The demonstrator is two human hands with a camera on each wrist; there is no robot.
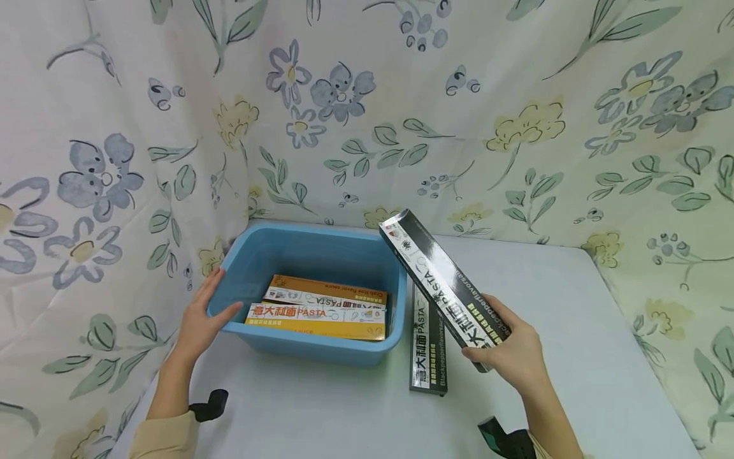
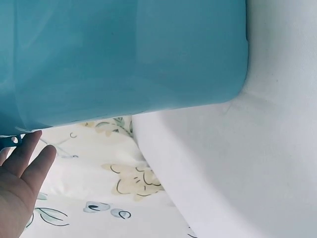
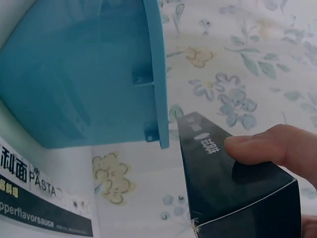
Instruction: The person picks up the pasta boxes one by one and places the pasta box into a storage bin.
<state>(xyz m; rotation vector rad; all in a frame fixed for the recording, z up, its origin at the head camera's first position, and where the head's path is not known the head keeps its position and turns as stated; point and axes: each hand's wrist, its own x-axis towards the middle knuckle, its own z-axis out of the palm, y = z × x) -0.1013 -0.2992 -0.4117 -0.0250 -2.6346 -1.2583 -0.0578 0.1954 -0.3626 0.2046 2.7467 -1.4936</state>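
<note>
My right hand (image 1: 510, 350) grips the lower end of a black pasta box (image 1: 441, 287), thumb on one face in the right wrist view. The box is tilted, its upper end overlapping the right rim of a blue plastic bin (image 1: 321, 354) in the head view. My left hand (image 1: 201, 312) rests at the bin's left front corner, fingers spread, fingertips right at the rim in the left wrist view. Inside the bin lie an orange pasta box (image 1: 327, 288) and a yellow and white pasta box (image 1: 315, 322). Another black pasta box (image 1: 428, 357) lies flat beside the bin, partly hidden by the held one.
A white table (image 1: 321, 414) carries the bin and the loose box. Floral cloth (image 1: 367, 172) hangs behind the table and along its sides. Black wrist straps (image 1: 209, 406) show on both arms.
</note>
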